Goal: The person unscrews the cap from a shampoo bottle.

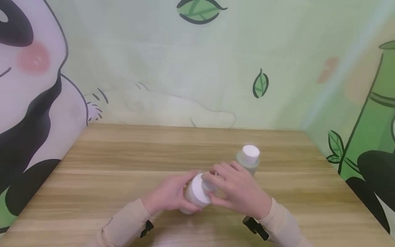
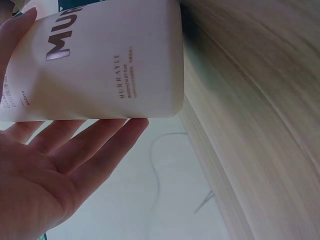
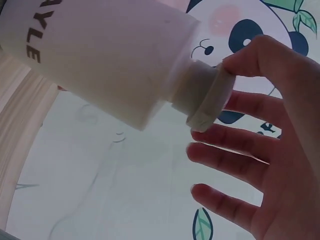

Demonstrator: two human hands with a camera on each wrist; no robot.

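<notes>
My left hand [image 1: 168, 195] grips a white bottle [image 1: 197, 190] around its body, with the thumb on one side and the fingers on the other. In the left wrist view the bottle [image 2: 115, 60] shows dark brand lettering, its base end close to the wooden surface. The bottle leans with its top toward my right hand [image 1: 236, 188]. That hand pinches the pale cap [image 3: 212, 100] on the bottle's neck between thumb and forefinger, while its other fingers are spread apart in the right wrist view. Inside the cap nothing can be seen.
A second bottle [image 1: 247, 164], translucent with a white cap [image 1: 250, 153], stands just behind my right hand, partly hidden by it. The wooden tabletop [image 1: 123, 154] runs back to a wall [image 1: 277, 41] printed with a panda and leaves.
</notes>
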